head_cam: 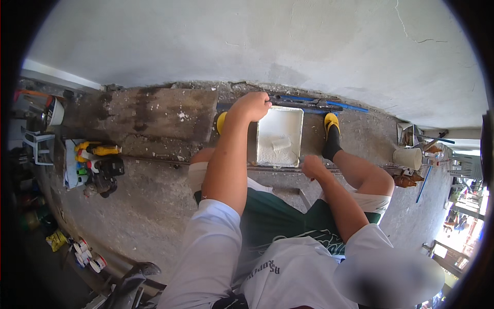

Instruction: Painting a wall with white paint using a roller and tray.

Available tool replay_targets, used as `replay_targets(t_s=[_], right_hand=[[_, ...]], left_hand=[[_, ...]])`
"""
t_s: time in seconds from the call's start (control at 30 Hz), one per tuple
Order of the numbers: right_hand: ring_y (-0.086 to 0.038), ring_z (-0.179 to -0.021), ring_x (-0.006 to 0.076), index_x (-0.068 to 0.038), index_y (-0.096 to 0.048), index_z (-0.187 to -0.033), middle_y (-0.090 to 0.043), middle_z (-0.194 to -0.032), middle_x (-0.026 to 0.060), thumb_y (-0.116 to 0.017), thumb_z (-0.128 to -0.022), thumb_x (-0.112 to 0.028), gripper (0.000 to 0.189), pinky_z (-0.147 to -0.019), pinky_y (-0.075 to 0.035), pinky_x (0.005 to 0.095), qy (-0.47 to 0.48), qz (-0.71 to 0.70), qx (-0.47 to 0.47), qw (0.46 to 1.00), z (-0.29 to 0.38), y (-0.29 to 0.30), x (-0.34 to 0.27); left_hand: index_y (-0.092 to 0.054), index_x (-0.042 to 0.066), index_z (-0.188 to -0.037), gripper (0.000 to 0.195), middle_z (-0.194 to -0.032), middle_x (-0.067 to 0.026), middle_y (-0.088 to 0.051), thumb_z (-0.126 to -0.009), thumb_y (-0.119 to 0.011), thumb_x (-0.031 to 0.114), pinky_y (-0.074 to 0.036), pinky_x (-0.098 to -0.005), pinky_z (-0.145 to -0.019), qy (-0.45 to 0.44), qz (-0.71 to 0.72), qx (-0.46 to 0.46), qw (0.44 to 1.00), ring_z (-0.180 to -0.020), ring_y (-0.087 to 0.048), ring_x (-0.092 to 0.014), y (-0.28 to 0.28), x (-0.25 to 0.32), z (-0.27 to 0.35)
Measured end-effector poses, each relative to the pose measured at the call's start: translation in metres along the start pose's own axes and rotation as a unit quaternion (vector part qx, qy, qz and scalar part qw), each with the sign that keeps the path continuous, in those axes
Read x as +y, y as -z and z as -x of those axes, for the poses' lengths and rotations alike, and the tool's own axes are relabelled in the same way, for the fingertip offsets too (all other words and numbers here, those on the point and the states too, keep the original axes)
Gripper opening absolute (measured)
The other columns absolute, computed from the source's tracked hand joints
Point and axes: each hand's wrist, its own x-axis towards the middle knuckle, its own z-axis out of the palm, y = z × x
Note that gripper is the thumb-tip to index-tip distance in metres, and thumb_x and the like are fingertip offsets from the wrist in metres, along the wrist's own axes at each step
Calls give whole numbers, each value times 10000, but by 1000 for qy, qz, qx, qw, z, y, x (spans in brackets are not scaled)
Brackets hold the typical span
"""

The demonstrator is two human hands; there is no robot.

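Observation:
A white rectangular paint tray (299, 133) with white paint in it stands on the floor between my feet. A paint roller (281, 143) lies in its lower part, and a thin wire frame runs from it towards my right hand (315, 168). That hand is closed by the tray's lower right corner, apparently around the roller's handle, which its fingers hide. My left hand (252, 107) is closed at the tray's upper left corner and seems to grip the rim, though the fingertips are partly hidden.
Ahead rises a cracked grey wall (251, 46). Blue pipes (347, 106) lie along its base. A stained board (166, 112) is at left, near yellow-and-black power tools (104, 154). A white bucket (409, 157) and brown bottles (407, 180) stand at right. Paint cans (82, 251) are at lower left.

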Motion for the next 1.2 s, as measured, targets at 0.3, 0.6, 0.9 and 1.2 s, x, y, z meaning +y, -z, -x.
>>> replay_targets(t_s=[0.3,0.6,0.9,1.2], right_hand=[[-668,-496,289,100,-654,-720,-670,-673,219,-504,-808,-45,226,-508,-570,386,-34,-11,-113,993,17,18,-20],[-661,-926,409,20,-706,-887,-678,-948,253,-578,-788,-114,210,-827,-531,477,-32,-4,-15,999,4,10,-13],[-674,-915,393,0,-711,-897,-688,-943,232,-578,-781,-114,209,-831,-542,456,-11,16,-17,1000,-7,-3,-11],[-699,-709,363,64,-680,-860,-685,-879,249,-586,-826,-139,227,-636,-575,460,-56,-99,-63,992,1,33,-4]], left_hand=[[-560,9,-1256,447,-1101,-203,-677,-939,-578,323,-516,-404,-836,6,0,-19,1000,-984,-663,-332,-6,1,4],[-550,14,-1288,464,-1102,-197,-679,-941,-578,320,-509,-383,-857,20,-35,-42,998,-988,-663,-317,-8,-6,5],[-580,19,-1251,528,-1211,-218,-624,-899,-601,413,-462,-412,-967,64,-16,-98,993,-1136,-592,-360,-20,7,-6],[-564,10,-1263,537,-1123,-200,-669,-897,-618,400,-511,-399,-848,46,36,-97,994,-1013,-657,-320,-13,5,-27]])
